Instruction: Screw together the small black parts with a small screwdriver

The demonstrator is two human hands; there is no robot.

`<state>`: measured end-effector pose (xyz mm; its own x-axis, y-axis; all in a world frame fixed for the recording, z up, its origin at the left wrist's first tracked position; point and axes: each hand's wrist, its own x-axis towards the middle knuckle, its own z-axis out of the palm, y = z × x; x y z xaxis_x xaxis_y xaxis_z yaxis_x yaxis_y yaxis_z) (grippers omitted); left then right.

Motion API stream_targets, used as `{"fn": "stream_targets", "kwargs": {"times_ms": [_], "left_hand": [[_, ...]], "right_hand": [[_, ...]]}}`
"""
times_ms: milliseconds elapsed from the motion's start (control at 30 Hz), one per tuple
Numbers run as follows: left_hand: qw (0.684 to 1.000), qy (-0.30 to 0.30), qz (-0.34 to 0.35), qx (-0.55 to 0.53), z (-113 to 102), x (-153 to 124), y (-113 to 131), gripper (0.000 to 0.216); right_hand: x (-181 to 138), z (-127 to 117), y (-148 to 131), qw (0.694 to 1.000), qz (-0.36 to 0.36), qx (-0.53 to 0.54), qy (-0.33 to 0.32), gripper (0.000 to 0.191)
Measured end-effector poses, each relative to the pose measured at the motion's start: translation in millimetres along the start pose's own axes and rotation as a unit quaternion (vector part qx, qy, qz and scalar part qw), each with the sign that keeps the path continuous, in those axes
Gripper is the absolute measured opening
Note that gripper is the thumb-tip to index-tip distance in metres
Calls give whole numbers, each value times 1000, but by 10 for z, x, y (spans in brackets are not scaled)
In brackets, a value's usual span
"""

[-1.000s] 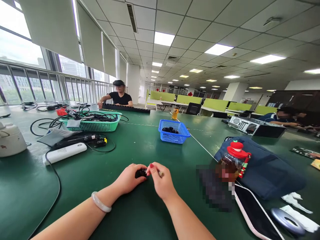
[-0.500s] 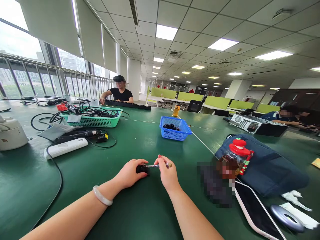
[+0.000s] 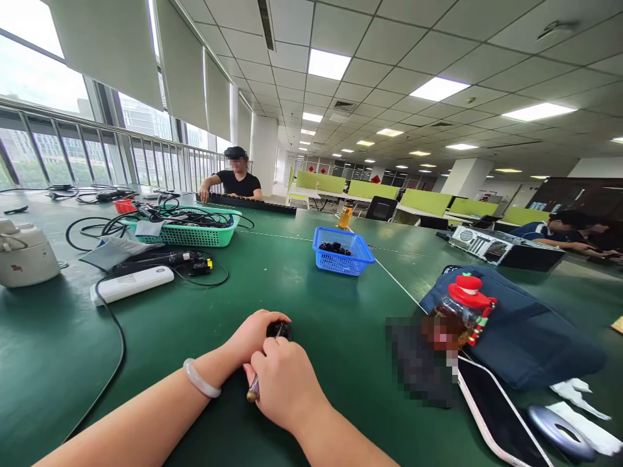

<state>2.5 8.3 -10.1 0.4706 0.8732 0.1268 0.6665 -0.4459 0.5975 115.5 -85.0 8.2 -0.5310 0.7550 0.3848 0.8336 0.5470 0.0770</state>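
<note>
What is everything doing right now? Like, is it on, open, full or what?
Left hand: fingers curled around the black part
Black part: held at the table
Right hand: gripping the slim tool
Slim tool: tilted, its tip at the black part
Blue basket: holding small black pieces
Green basket: heaped with tangled cables
Phone: screen up, dark
Red-lidded jar: lid on
Ceiling lights: on

Left side: tall glass windows [image 3: 36, 71], silver metal railing [image 3: 146, 138], pale grey roller blinds [image 3: 104, 52] partly lowered. White tiled ceiling [image 3: 335, 26]; rectangular panel lights [image 3: 329, 64] lit. Lime-green desk partitions [image 3: 427, 200] beyond.
</note>
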Motion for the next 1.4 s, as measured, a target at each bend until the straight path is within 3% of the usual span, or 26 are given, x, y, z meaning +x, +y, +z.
{"fn": "stream_targets", "kwargs": {"times_ms": [167,300,400,467,567,667,833,933,1133,1300,1400], "left_hand": [[1000,-4,-10,8,-4,-2,32,44],[1000,3,7,13,-19,-23,73,41],[1000,1,6,5,-41,-39,83,38],[1000,-4,-3,2,-54,-43,78,40],[1000,-3,-7,-1,-60,-43,70,40],[1000,-3,-2,-2,-47,-44,75,40],[1000,8,23,6,-13,-30,54,38],[1000,-5,26,11,7,6,1,46],[1000,-14,12,5,36,52,-84,47],[1000,-12,9,5,15,33,-54,46],[1000,-10,9,11,-7,11,-1,48]], "right_hand": [[-12,8,74,999,1,36,22,23],[-15,-35,428,974,48,203,92,31],[-1,-7,744,891,151,400,154,50],[14,52,887,832,208,491,154,54],[24,120,949,788,252,544,144,55],[14,91,858,816,239,503,158,53],[-8,16,488,943,108,276,153,42],[-2,71,239,984,28,128,117,27],[-1,190,38,991,22,24,128,23],[-6,219,22,987,15,14,157,26],[8,203,48,980,45,37,192,34]]}}
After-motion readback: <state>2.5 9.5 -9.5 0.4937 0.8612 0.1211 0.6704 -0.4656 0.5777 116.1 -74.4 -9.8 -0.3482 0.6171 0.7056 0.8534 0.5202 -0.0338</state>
